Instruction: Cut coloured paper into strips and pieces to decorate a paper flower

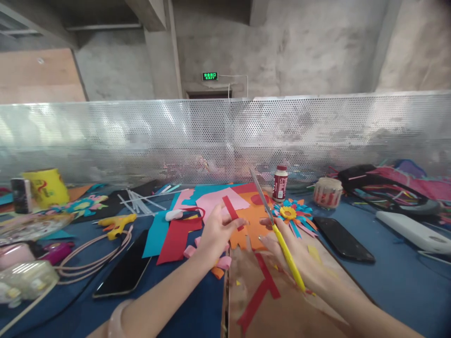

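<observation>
Left hand (214, 234) pinches a flat red strip (230, 209); right hand (299, 256) grips yellow-handled steel scissors (282, 241) beside a fringed paper flower (289, 213).

Dim even light, soft blur throughout, wide-angle bending at the edges

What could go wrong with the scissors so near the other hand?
1. The scissors in the right hand are close to the left hand, which pinches a small red strip. A slip could nick the fingers.
2. The red strip is narrow, so it might bend or get cut crooked.
3. The paper flower lies right beside the blades and could get snagged.
</observation>
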`<state>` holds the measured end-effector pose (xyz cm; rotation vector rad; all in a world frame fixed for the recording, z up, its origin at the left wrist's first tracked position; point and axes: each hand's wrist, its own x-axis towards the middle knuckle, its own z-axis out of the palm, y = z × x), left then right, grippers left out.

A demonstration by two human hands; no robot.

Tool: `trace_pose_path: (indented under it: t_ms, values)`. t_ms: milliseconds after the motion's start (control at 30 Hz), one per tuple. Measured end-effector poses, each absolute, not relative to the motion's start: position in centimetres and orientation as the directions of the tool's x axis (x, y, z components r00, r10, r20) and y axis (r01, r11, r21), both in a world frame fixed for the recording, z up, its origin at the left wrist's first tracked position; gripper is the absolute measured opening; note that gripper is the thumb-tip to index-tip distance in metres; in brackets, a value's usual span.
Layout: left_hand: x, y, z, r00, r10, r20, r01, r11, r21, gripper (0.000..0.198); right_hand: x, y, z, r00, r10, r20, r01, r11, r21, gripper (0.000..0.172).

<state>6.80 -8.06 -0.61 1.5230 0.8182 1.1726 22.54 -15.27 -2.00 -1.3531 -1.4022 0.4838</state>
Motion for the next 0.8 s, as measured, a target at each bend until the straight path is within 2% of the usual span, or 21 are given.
trace_pose_path:
  t_ms: [133, 233, 333, 467, 567, 633, 733, 800]
  values:
    - [6.3, -8.2, 0.1, 0.153, 0.930, 0.335, 0.013, -0.341, 0.940, 0.027, 22.4, -15.0, -2.4, 0.148, 0.922, 0.357, 0.447, 0.260, -0.856, 0.020]
    - [6.0, -8.2, 0.4, 0.094, 0.925, 0.368, 0.038, -0.373, 0.927, 0.032, 22.4, -14.5, -3.4, 0.128, 0.939, 0.320, 0.353, 0.259, -0.899, 0.019]
    - [5.9, -8.0, 0.1, 0.026, 0.943, 0.332, -0.007, -0.332, 0.943, 0.037, 22.3, -14.0, -4.1, 0.154, 0.934, 0.321, 0.379, 0.245, -0.893, 0.021]
    - [6.1, -7.5, -0.1, 0.083, 0.956, 0.280, -0.125, -0.268, 0.955, 0.037, 22.2, -13.9, -4.0, 0.127, 0.929, 0.346, 0.496, 0.243, -0.834, 0.020]
    - [6.0, -7.4, 0.8, 0.187, 0.924, 0.334, -0.190, -0.299, 0.935, 0.034, 22.1, -14.1, -3.6, 0.085, 0.939, 0.333, 0.488, 0.252, -0.836, 0.017]
    - [6.0, -7.5, 2.0, 0.221, 0.896, 0.385, -0.163, -0.355, 0.920, 0.033, 21.9, -14.3, -3.2, 0.095, 0.947, 0.305, 0.446, 0.234, -0.864, 0.016]
    - [6.3, -7.8, 3.9, 0.140, 0.868, 0.476, -0.081, -0.469, 0.879, 0.031, 21.5, -14.8, -2.7, 0.137, 0.963, 0.231, 0.357, 0.170, -0.918, 0.014]
    - [6.7, -7.9, 4.8, 0.080, 0.859, 0.507, -0.077, -0.501, 0.862, 0.029, 21.3, -15.1, -2.3, 0.171, 0.957, 0.235, 0.356, 0.163, -0.920, 0.015]
